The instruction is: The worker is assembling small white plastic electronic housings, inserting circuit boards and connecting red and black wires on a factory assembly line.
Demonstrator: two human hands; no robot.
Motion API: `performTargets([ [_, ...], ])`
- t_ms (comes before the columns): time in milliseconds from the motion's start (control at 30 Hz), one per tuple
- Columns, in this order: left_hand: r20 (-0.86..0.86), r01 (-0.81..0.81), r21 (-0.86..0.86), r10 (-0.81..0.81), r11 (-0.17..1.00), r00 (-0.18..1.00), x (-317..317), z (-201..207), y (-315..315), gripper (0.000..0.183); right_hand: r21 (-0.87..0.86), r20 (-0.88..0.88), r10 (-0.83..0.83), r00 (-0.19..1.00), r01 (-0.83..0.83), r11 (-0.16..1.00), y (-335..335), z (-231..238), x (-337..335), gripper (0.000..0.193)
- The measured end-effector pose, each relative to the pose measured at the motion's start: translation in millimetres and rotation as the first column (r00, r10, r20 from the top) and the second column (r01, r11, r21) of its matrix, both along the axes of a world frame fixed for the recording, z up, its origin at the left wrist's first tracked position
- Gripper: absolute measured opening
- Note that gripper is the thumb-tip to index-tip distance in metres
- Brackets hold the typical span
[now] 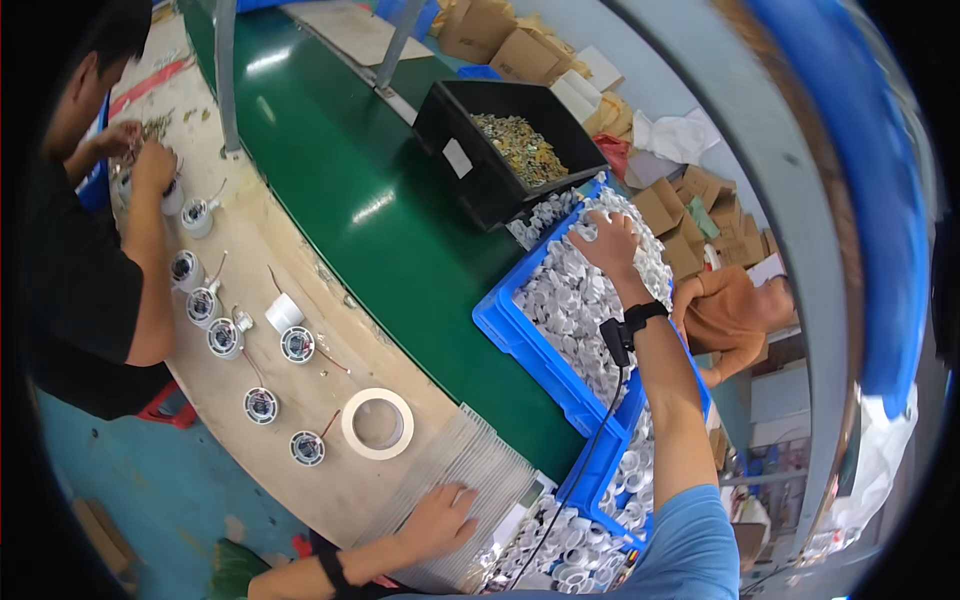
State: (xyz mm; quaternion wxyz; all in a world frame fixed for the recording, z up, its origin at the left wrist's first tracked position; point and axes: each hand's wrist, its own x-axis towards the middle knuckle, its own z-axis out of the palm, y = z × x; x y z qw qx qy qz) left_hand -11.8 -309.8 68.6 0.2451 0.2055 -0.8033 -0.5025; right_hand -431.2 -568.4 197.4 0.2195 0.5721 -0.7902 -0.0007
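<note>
My right hand (607,245) reaches over a blue crate (535,358) heaped with small white plastic parts (572,315). Its fingers are spread on top of the heap, and I see nothing gripped in them. A wristband with a small black device and a cable (620,343) is on that arm. Nearer to me, my left hand (438,520) lies with fingers extended over a ribbed pile of pale, narrow strips (460,455) at the bench edge. Left of those strips is a roll of cream tape (377,424). Several round white housings with circuit boards and wires, one of them here (261,405), stand on the bench.
A green conveyor belt (370,210) runs between bench and crates. A black bin (470,165) of small mixed parts stands behind the blue crate; a second blue crate (590,480) is nearer me. A co-worker (95,260) handles parts at left; another person (730,315) is at right.
</note>
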Motion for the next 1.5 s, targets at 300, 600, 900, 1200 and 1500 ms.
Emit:
performTargets([
  [300,0.188,-0.175,0.451,0.098,0.875,0.977,46.1,-6.3,17.1,0.04,0.254,-0.195,-0.129,0.972,0.177,0.951,-54.3,-51.7,-23.4,0.079],
  [600,0.182,-0.256,0.382,0.199,0.888,0.963,29.5,-15.8,-22.8,0.04,0.422,-0.018,-0.301,0.953,0.281,0.862,-16.0,-37.8,-37.1,0.068],
  [900,0.182,-0.22,0.321,0.168,0.921,0.969,28.5,-6.2,-26.1,0.039,0.518,0.016,-0.283,0.959,0.234,0.823,31.2,-20.3,-29.3,0.064],
  [1200,0.117,-0.158,0.31,0.127,0.938,0.985,12.9,-0.8,-21.1,0.04,0.488,0.099,-0.155,0.983,0.088,0.868,88.8,-14.2,-15.0,0.06],
  [1500,0.09,-0.104,0.419,0.073,0.902,0.993,-1.1,-6.9,-22.6,0.038,0.465,0.373,-0.043,0.927,-0.147,0.873,75.4,20.7,-23.9,0.064],
])
